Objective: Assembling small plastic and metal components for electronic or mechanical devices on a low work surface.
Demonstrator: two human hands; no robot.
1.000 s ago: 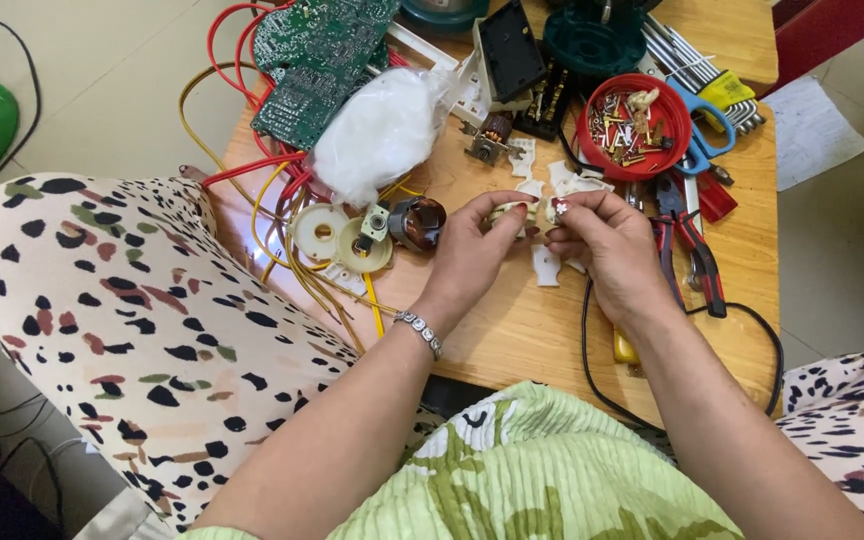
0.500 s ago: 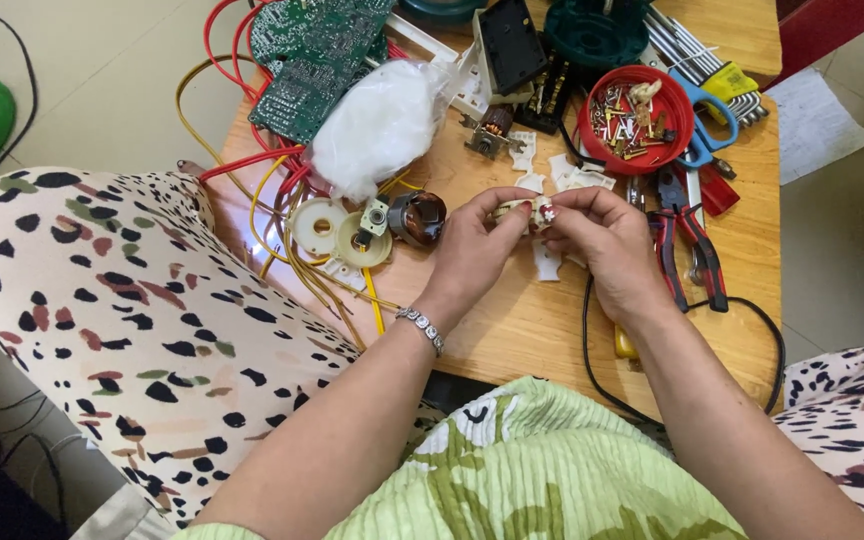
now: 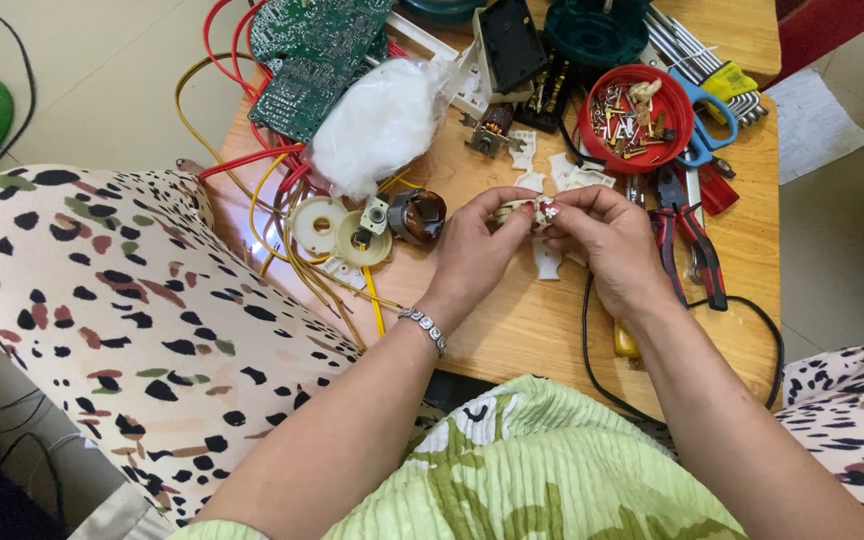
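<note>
Left hand (image 3: pixel 477 245) and right hand (image 3: pixel 602 245) meet over the middle of the small wooden desk (image 3: pixel 552 330), fingertips of both pinching a small cream plastic part with metal bits (image 3: pixel 527 210) between them. Part looks light, stiff, a bit fiddly; best gripped by its plastic ends, not the thin metal. Beside the right hand, red-handled pliers (image 3: pixel 692 235). Left of the hands, copper-wound coil (image 3: pixel 417 215). Far edge: red round bowl of screws (image 3: pixel 637 115), white fluffy wad in plastic (image 3: pixel 377 125), green circuit board (image 3: pixel 312 55)
</note>
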